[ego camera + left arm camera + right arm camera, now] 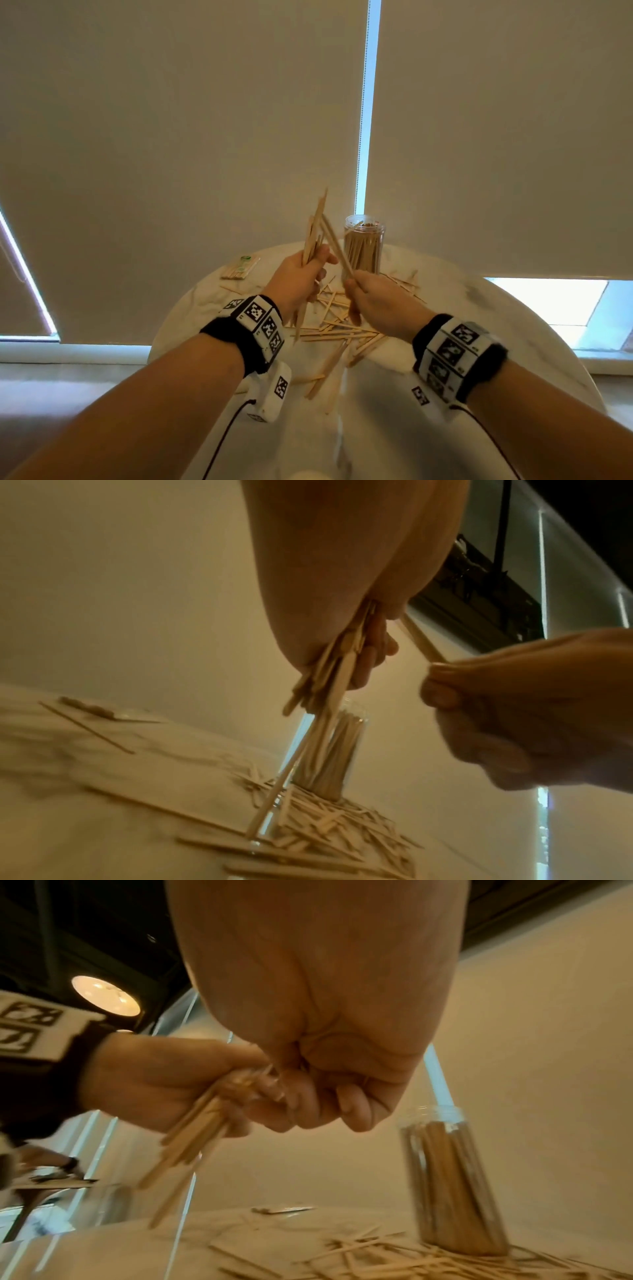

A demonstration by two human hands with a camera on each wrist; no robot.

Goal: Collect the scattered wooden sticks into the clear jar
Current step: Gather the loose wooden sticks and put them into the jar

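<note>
My left hand (306, 269) is raised over the table and grips a bundle of wooden sticks (314, 233) that stands nearly upright. My right hand (356, 286), close beside it, pinches one or two sticks (334, 248) that lean up and left against the bundle. The clear jar (363, 245) stands upright just behind both hands, packed with sticks. Many scattered sticks (337, 325) lie on the table below the hands. In the left wrist view the bundle (329, 674) hangs in front of the jar (330, 750). In the right wrist view the jar (452, 1177) is at the right.
The round white marble table (479, 342) drops off at its curved edge on all sides. A flat packet of sticks with a green label (240, 267) lies at the back left. Closed roller blinds (171, 137) hang behind the table.
</note>
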